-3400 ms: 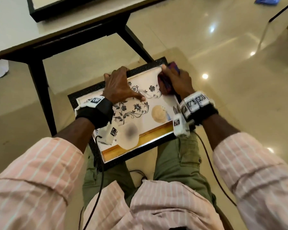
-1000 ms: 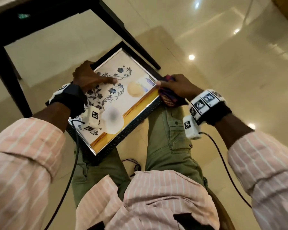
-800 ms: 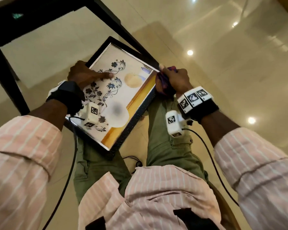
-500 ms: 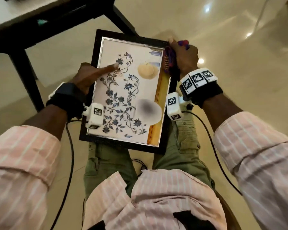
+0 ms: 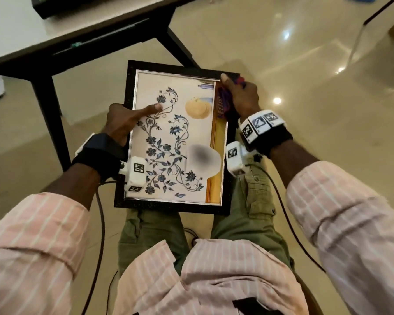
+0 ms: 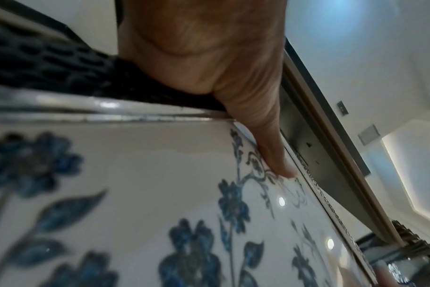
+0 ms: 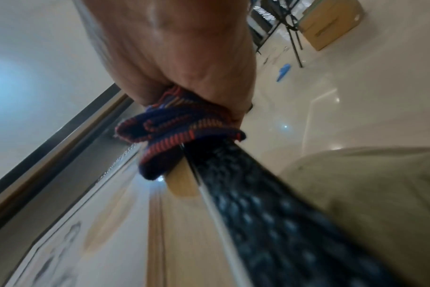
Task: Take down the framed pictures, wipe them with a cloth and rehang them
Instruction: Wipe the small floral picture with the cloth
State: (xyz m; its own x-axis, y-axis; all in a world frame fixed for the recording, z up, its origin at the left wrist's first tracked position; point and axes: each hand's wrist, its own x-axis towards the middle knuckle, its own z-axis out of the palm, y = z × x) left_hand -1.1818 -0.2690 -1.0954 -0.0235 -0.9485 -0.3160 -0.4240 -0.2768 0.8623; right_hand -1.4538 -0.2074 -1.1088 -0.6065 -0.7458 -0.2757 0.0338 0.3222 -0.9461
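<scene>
Resting across the person's lap, the framed picture (image 5: 168, 137) lies face up.

The left hand (image 5: 123, 121) clasps the picture's left edge, thumb flat on the glass over the blue floral print. At the picture's far right corner the right hand (image 5: 241, 96) clutches a bunched striped cloth (image 5: 223, 103) against the black frame. Beyond the picture stands a table (image 5: 21, 37).

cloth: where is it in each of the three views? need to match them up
Head: the cloth is bunched under the right hand, on the right rail of the framed picture near its far corner.
Left wrist: not identifiable; only a blurred patch at the bottom right corner.
Right wrist: centre of view, cloth gripped below the palm, against the frame's edge.
Shared landmark: the black textured frame rail, seen in all three.
</scene>
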